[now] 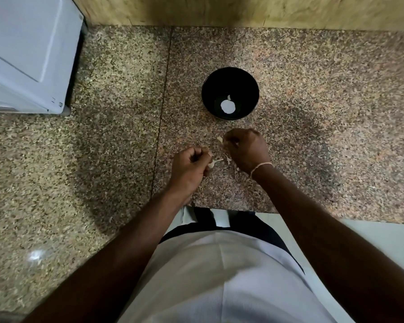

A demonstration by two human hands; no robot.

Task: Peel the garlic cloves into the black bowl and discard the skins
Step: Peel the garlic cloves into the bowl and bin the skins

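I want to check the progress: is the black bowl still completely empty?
No. The black bowl holds something white on its bottom, probably peeled garlic, while both hands work on the counter in front of it.

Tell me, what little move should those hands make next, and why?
Probably keep pulling the skin off. The left hand grips a garlic piece with papery skin trailing toward the right hand, which pinches a skin scrap. The black bowl just beyond already holds something pale, so the cleaned clove likely goes there afterwards.
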